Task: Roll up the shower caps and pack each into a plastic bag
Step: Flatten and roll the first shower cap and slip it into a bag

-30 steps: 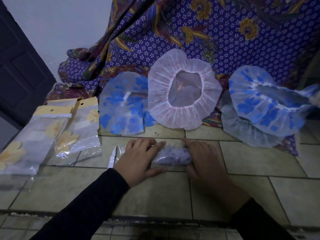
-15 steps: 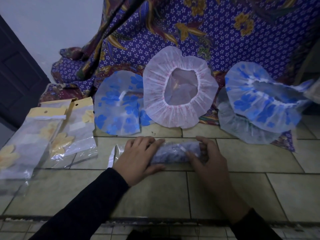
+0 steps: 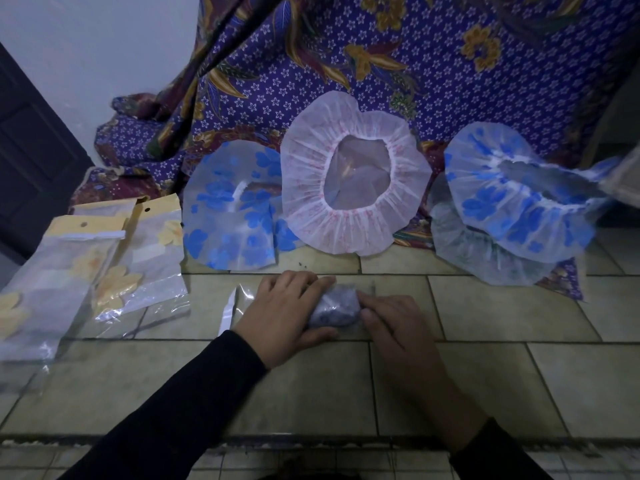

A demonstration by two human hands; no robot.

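No writing can be made out on the yellow header cards of the packaged bags (image 3: 86, 271) at the left edge. The rolled shower cap (image 3: 334, 306) is seen at lower centre, inside a clear plastic bag (image 3: 242, 299) on the tiled floor (image 3: 502, 306). Its left end is gripped by the left hand (image 3: 280, 317), fingers over it and thumb beneath. Its right end is touched by the right hand (image 3: 394, 323); whether those fingers pinch it cannot be told.

Plain long black sleeves (image 3: 180, 403) on both arms — wrist-length.
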